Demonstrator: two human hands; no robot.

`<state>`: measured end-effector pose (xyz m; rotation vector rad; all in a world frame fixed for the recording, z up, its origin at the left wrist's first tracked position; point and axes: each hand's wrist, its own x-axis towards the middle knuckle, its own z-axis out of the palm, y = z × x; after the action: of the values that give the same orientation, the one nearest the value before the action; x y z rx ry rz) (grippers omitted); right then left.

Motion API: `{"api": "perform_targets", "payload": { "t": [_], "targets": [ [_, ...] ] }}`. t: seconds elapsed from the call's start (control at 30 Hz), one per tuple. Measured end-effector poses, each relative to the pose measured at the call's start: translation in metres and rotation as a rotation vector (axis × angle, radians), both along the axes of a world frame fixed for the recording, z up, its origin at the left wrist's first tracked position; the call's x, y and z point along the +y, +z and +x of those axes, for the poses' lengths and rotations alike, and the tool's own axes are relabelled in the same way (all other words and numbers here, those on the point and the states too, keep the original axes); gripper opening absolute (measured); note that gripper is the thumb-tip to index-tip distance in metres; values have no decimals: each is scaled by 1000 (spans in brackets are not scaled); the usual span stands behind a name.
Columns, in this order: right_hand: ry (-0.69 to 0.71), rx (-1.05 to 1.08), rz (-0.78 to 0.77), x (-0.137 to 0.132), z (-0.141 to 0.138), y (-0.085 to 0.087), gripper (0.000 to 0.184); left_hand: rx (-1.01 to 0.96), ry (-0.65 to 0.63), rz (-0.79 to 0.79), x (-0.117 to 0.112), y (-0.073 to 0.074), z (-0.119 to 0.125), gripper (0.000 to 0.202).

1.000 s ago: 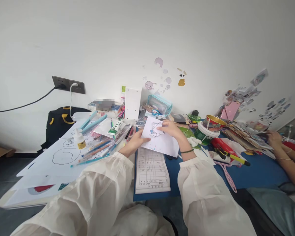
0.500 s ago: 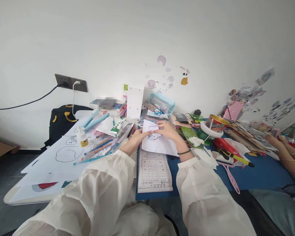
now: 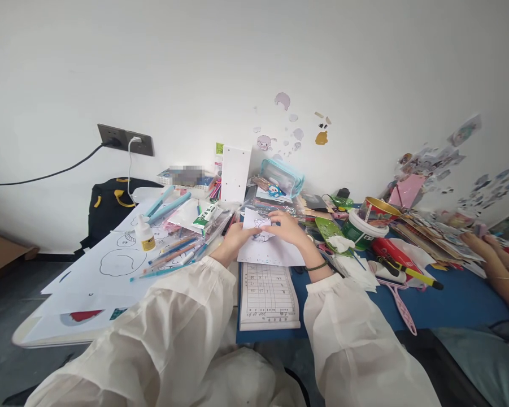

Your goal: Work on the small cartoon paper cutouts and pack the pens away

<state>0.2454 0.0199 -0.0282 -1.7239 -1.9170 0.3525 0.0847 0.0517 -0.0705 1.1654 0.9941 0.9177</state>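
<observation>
In the head view, the left hand (image 3: 234, 240) pinches the left edge of a white paper sheet (image 3: 275, 254) bearing a cartoon line drawing (image 3: 261, 233), while the right hand (image 3: 287, 227) touches its upper part, its grip too obscured to tell. The sheet is above the far end of the printed form pad (image 3: 269, 297) on the blue surface (image 3: 444, 302); uneven tension between the hands could crease or tear it, and pressing thumbs might smudge the drawing.
</observation>
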Motion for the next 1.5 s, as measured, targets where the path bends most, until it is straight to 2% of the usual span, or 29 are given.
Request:
{"api": "perform_targets", "payload": {
  "t": [0.1,0.27,0.33,0.53,0.77,0.97,1.23,1.5],
  "targets": [
    [13,65,-44,1,4,0,26,13,8,-1,2,-2,0,24],
    [76,141,-125,11,17,6,47,33,0,11,6,-6,-1,26],
    [129,162,-188,18,21,10,49,41,-6,20,5,-5,-2,27],
    [269,142,-434,41,23,20,29,95,7,41,3,2,-8,27],
    [237,5,-586,62,21,26,29,125,-11,9,8,-3,-10,21],
    [228,-46,-628,64,14,30,28,105,8,13,9,-2,-10,27],
    [234,-50,-663,63,11,37,31,124,74,55,11,-2,-12,23],
    [190,-108,-635,70,10,41,29,105,71,39,7,3,-13,28]
  ]
}}
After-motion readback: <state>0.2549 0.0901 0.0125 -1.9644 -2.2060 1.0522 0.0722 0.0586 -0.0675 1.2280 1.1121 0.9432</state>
